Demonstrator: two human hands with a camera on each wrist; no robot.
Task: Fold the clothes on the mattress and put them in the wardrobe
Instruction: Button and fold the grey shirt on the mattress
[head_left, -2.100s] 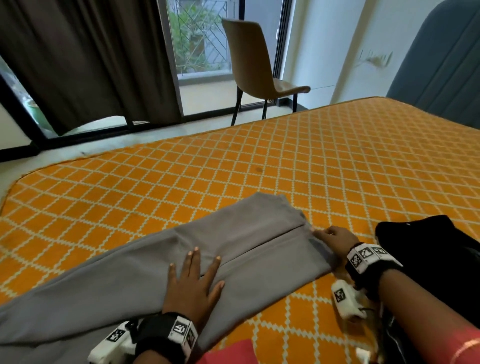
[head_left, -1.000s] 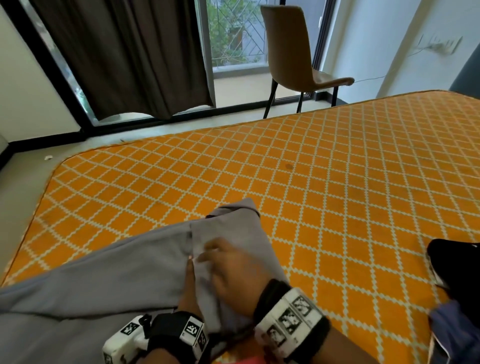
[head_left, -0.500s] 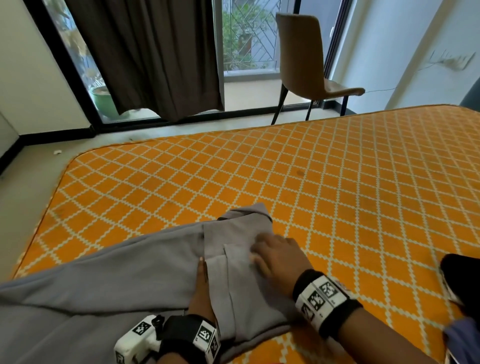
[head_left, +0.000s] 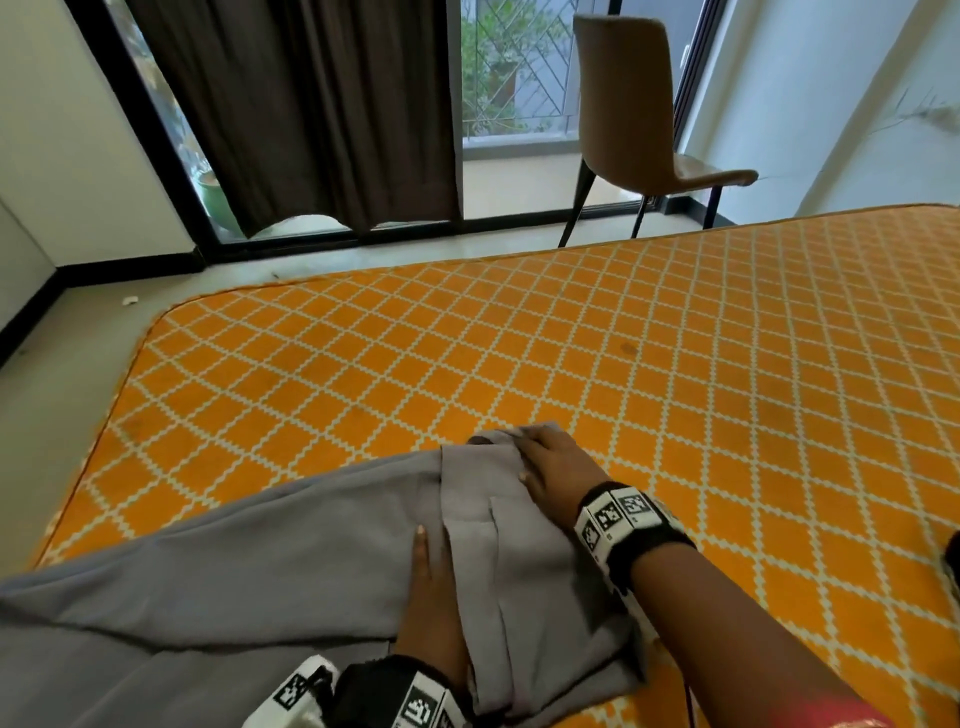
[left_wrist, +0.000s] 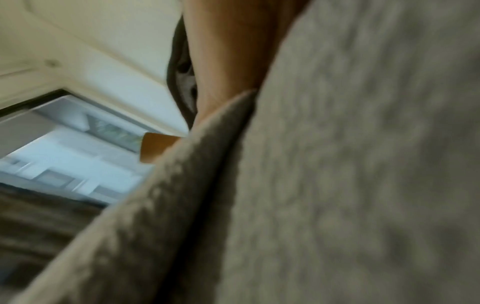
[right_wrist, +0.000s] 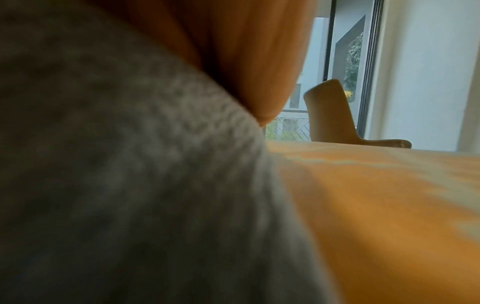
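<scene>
A grey garment (head_left: 260, 571) lies along the near edge of the orange diamond-patterned mattress (head_left: 571, 364), its right end folded over into a flap — the rest trails off toward the near left corner. The left hand (head_left: 431, 597) lies flat on the cloth with fingers straight, partly tucked under the edge of the folded flap. The right hand (head_left: 556, 478) presses flat on the far end of that flap, fingers extended, gripping nothing. Past the mattress's far edge stand a brown chair (head_left: 639, 119) and a dark curtain (head_left: 311, 104).
</scene>
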